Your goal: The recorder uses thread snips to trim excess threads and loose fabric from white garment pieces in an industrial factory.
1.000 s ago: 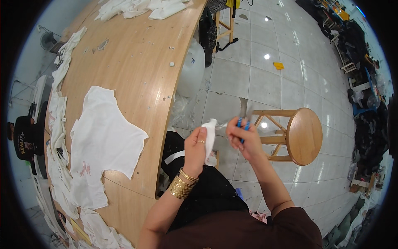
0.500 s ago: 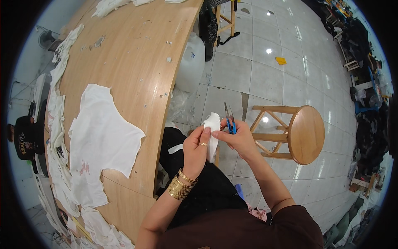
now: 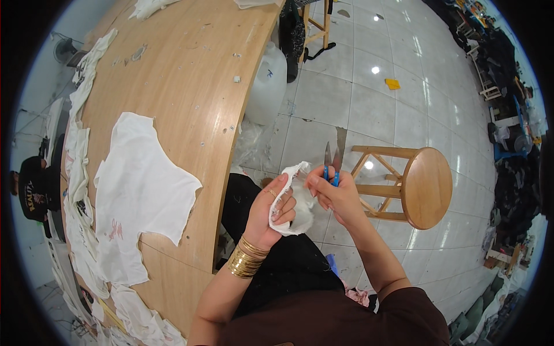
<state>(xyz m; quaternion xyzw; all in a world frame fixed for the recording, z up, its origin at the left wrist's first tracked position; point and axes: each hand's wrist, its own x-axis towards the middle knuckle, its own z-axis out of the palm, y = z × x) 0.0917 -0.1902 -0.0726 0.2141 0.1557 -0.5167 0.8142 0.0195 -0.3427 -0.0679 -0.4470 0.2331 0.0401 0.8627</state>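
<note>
pointing lengthwise away from the brown shirt (image 3: 323, 320), blue-handled scissors (image 3: 337, 162)

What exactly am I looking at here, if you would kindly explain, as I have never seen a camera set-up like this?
There is no machine: these are a person's own bare hands. A wide fisheye camera worn on the head looks down, so straight edges bend near the rim.

The left hand has a curled piece of white cloth in its grip. The right hand holds blue-handled scissors, blades pointing away from the body.

On the wooden table, to the left, lies a flat white garment piece, with more white fabric along the far-left edge.
</note>
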